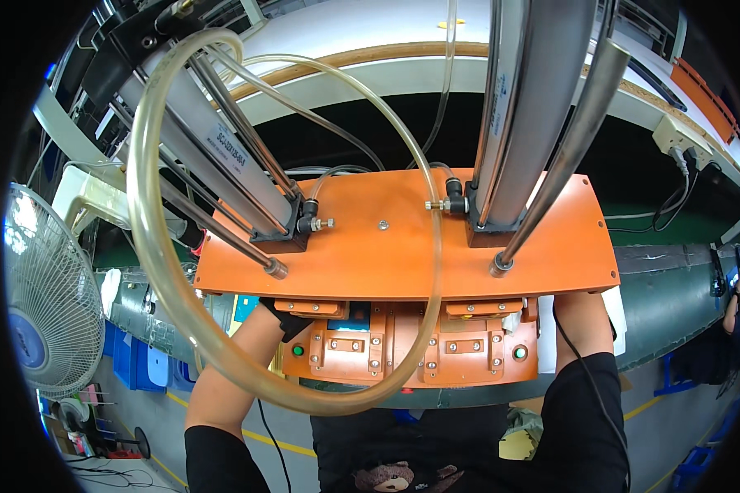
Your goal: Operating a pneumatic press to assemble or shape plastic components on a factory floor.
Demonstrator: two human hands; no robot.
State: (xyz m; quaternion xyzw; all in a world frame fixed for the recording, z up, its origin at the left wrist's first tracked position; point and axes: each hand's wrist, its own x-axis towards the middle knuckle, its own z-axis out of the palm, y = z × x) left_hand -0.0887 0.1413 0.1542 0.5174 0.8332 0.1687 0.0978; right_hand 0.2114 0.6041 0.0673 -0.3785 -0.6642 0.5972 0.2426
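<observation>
I look down on a pneumatic press. Its orange top plate (386,246) carries two grey air cylinders (222,148) (526,107) and a looping clear hose (152,246). Below it sits an orange fixture block (403,353) with a green button (298,351) at its left end and another (520,352) at its right. My left hand (286,319), in a black glove, reaches under the plate's left front edge beside the left button; its fingers are hidden. My right forearm (582,329) goes in under the plate's right side, and that hand is fully covered.
A white standing fan (45,296) is at the left. Blue crates (131,361) lie on the floor below it. A white power strip (678,140) sits on the bench at the upper right. Another person's arm (736,308) shows at the right rim.
</observation>
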